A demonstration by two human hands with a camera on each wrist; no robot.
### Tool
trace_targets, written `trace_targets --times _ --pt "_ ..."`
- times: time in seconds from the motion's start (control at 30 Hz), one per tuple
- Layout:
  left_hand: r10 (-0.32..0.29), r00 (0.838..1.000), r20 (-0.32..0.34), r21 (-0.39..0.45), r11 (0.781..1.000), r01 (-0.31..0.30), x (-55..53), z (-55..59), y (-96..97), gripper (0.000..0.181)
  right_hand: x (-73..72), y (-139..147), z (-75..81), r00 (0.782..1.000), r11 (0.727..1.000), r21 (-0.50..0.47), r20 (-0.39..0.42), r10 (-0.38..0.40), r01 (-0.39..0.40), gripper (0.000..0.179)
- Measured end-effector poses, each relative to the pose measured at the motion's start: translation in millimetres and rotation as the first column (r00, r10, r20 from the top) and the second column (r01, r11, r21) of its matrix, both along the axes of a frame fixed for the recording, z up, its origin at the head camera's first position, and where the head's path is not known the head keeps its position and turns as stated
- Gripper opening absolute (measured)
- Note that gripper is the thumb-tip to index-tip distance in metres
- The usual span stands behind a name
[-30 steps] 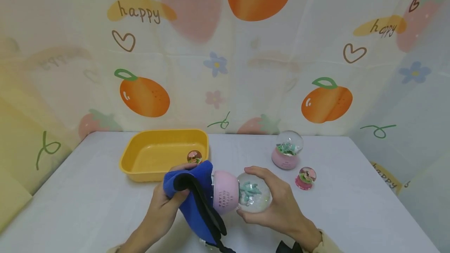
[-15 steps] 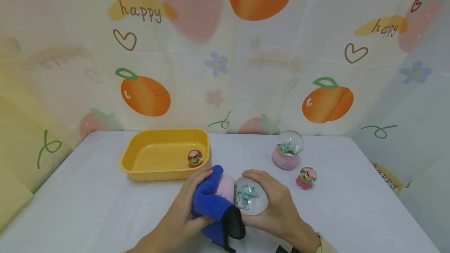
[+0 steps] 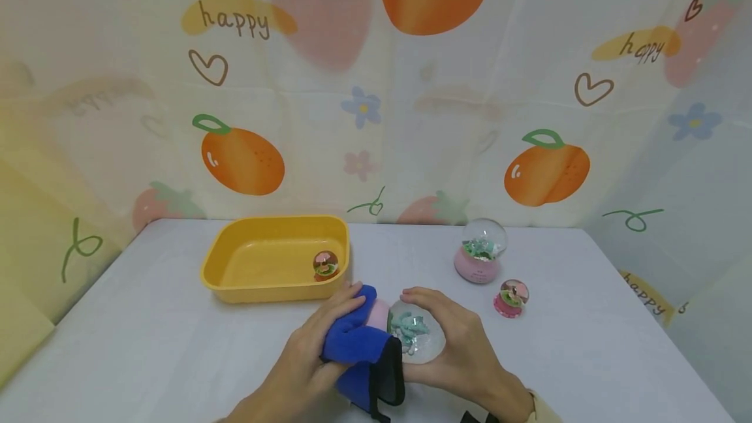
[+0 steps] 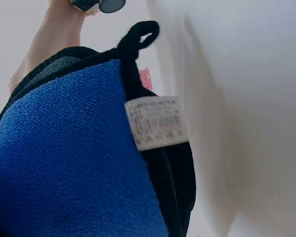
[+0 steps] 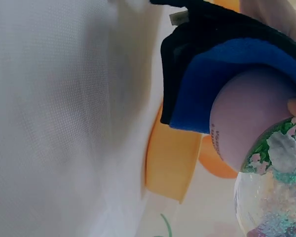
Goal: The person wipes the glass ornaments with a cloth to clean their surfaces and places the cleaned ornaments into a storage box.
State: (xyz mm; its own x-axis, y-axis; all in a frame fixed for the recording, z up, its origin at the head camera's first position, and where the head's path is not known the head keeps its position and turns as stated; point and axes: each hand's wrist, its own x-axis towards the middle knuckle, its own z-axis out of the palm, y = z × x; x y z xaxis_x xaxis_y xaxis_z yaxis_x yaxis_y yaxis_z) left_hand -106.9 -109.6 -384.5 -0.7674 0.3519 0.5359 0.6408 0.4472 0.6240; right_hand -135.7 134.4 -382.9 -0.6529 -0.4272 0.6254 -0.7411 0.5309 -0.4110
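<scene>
A snow globe [image 3: 416, 331] with a pink base and teal figure lies sideways between my hands, above the table. My right hand [image 3: 464, 351] grips its clear ball, thumb below and fingers above. Around the pink base [image 5: 251, 113] my left hand [image 3: 311, 351] holds a blue cloth [image 3: 358, 344] with black edging. In the left wrist view the cloth [image 4: 79, 153] fills much of the picture, with a hanging loop and a white label [image 4: 157, 122] on its edge. The cloth covers most of the base in the head view.
A yellow tray [image 3: 258, 294] stands at the back left, holding a small snow globe [image 3: 326, 266]. At the right are a large pink-based snow globe [image 3: 478, 260] and a small one [image 3: 511, 297]. A fruit-print curtain [image 3: 435, 116] hangs behind the table.
My left hand has moved right and wrapped the cloth over the pink base, which showed more fully before. The globe has shifted slightly left. The small globe in the tray has come into fuller view.
</scene>
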Motion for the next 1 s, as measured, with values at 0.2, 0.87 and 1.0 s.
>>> trace_targets --times 0.2,0.87,1.0 --pt "0.008 0.999 0.046 0.07 0.998 -0.012 -3.9 3.3 -6.4 0.066 -0.9 0 0.5 0.999 0.999 0.023 -0.03 0.043 -0.042 0.079" --pt "-0.03 0.999 0.038 -0.112 0.993 0.034 2.6 -0.6 -3.4 0.086 -2.1 2 -0.2 0.999 0.998 0.015 0.009 0.053 -0.053 0.081" --pt "-0.061 0.997 0.047 -0.083 0.994 0.065 3.3 1.7 -5.9 0.087 -1.7 2 1.1 0.997 0.999 -0.008 0.057 0.052 -0.052 0.08"
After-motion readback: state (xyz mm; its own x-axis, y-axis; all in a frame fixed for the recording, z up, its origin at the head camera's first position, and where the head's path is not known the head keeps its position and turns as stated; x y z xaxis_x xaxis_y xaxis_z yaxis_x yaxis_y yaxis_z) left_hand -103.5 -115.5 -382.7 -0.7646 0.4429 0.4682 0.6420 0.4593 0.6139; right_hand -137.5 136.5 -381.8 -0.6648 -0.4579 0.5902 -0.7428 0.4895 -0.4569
